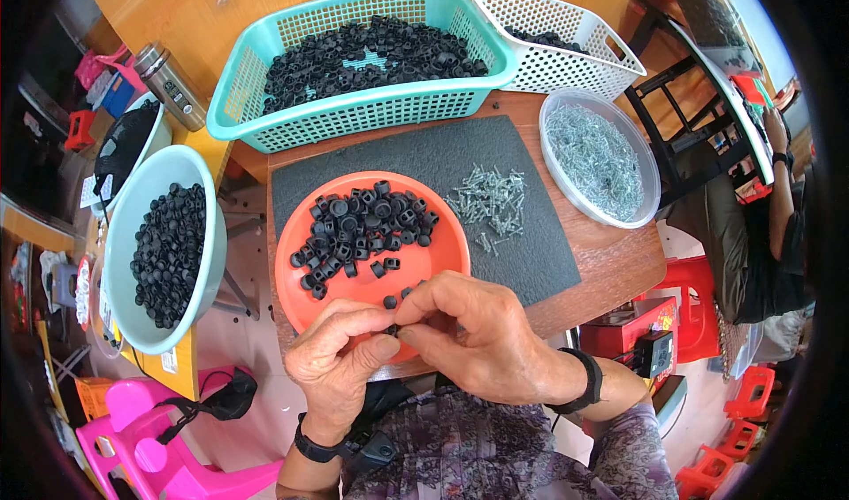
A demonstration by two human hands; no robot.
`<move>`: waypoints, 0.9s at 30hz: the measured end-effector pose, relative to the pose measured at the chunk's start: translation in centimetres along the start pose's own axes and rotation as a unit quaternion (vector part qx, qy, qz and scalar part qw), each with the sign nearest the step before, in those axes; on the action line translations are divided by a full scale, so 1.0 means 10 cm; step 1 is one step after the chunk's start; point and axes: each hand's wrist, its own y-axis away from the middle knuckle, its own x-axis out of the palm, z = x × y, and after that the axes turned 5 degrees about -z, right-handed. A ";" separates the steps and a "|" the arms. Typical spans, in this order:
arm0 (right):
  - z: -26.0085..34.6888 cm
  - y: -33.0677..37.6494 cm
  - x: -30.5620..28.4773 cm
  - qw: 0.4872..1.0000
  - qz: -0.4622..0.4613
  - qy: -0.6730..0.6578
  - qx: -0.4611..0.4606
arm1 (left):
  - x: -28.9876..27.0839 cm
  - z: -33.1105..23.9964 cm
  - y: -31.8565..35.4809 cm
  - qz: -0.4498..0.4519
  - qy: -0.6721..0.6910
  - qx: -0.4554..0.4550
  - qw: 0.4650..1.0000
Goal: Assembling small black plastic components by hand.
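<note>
My left hand and my right hand meet over the near rim of an orange bowl. Both are closed in a pinch, thumb and fingertips nearly touching. A small dark piece shows between the fingertips, mostly hidden, so its kind is unclear. Inside the bowl lie many small black plastic caps, heaped toward the far left side, with a few loose ones close to my fingers. Right of the bowl, a loose pile of silver screws rests on a dark grey mat.
Behind the mat stand a turquoise basket of black parts and a white basket. A clear tub of screws sits at the right. A light green basin of black parts and a steel flask are left. Another person's arm appears far right.
</note>
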 end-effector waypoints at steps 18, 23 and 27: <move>-0.39 -0.33 0.08 0.960 -0.003 0.241 -0.144 | -0.23 -0.07 -0.01 -0.157 0.141 -0.084 0.974; -0.46 -0.41 0.21 0.907 0.003 0.362 -0.215 | -0.20 -0.04 -0.02 -0.166 0.159 -0.102 0.968; -0.48 -0.50 0.30 0.851 0.042 0.450 -0.269 | -0.22 0.02 0.01 -0.169 0.155 -0.108 0.967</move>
